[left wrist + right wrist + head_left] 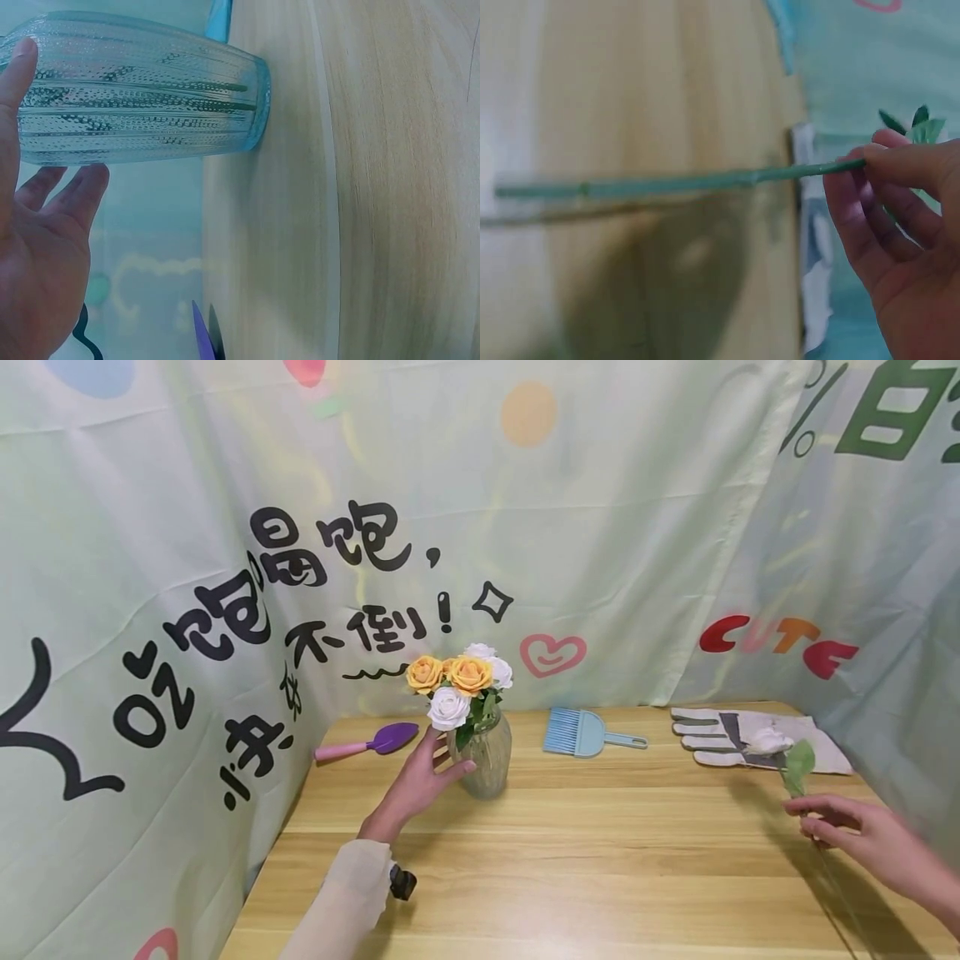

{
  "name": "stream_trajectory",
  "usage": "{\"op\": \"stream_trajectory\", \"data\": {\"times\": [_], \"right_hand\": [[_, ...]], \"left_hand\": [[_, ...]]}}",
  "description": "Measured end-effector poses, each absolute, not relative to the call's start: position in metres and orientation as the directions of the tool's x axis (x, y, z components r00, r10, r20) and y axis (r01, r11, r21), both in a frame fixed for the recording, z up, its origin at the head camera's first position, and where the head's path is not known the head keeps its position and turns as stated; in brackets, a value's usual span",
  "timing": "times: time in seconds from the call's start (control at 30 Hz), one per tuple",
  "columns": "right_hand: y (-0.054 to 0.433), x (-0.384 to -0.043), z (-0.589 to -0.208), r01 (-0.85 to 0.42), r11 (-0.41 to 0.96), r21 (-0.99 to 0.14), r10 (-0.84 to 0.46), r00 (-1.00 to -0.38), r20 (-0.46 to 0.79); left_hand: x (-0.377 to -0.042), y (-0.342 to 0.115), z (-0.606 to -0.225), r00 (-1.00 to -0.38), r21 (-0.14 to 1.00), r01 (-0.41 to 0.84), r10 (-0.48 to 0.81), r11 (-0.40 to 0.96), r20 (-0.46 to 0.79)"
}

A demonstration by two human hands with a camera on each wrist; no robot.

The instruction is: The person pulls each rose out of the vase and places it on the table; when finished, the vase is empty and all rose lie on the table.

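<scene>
A ribbed glass vase [486, 768] stands on the table with orange roses [471, 676] and white roses [450, 708] in its mouth. At its left side is my left hand [423, 781], fingers spread and relaxed. In the left wrist view, the thumb [21, 71] lies across the glass vase [142, 90] and the fingertips meet its edge; whether they press is unclear. My right hand [855, 827] pinches the stem of a white rose [767, 741] just below a green leaf [798, 768]. In the right wrist view, the green stem [705, 181] extends away from the fingertips.
A purple trowel [393, 738] with a pink handle lies left of the vase. To the right are a light blue brush [588, 732] and a white-and-grey glove [813, 745], partly behind the held rose. Printed cloth [622, 543] hangs around the wooden table [600, 860].
</scene>
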State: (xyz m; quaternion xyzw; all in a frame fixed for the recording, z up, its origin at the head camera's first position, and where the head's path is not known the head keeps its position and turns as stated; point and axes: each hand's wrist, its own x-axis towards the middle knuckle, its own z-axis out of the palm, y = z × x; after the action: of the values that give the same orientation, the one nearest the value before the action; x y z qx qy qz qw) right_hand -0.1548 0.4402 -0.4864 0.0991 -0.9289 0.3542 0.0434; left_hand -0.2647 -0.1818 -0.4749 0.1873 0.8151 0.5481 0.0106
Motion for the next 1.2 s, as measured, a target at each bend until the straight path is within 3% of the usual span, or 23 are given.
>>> {"op": "stream_trajectory", "data": {"times": [0.2,0.33,0.63,0.93,1.1,1.2], "right_hand": [[0.454,-0.154,-0.508,-0.092,0.855,-0.511,-0.098,-0.995,0.016],[0.456,-0.149,-0.517,-0.014,0.836,-0.549,-0.08,-0.992,-0.096],[0.453,-0.144,-0.522,0.055,0.812,-0.581,-0.049,-0.985,-0.163],[0.451,-0.143,-0.521,-0.01,0.858,-0.514,-0.096,-0.985,-0.141],[0.447,-0.148,-0.516,-0.109,0.93,-0.351,-0.156,-0.982,-0.106],[0.445,-0.15,-0.515,-0.141,0.936,-0.321,-0.188,-0.975,-0.118]], "left_hand": [[-0.265,-0.18,-0.475,-0.929,0.896,0.293,0.32,0.334,0.184],[-0.265,-0.179,-0.475,-0.93,0.898,0.289,0.32,0.332,0.181],[-0.265,-0.18,-0.473,-0.93,0.902,0.291,0.318,0.32,0.187],[-0.266,-0.181,-0.474,-0.932,0.899,0.288,0.314,0.331,0.184],[-0.266,-0.181,-0.474,-0.931,0.895,0.294,0.313,0.335,0.188],[-0.266,-0.181,-0.474,-0.929,0.894,0.299,0.316,0.334,0.193]]}}
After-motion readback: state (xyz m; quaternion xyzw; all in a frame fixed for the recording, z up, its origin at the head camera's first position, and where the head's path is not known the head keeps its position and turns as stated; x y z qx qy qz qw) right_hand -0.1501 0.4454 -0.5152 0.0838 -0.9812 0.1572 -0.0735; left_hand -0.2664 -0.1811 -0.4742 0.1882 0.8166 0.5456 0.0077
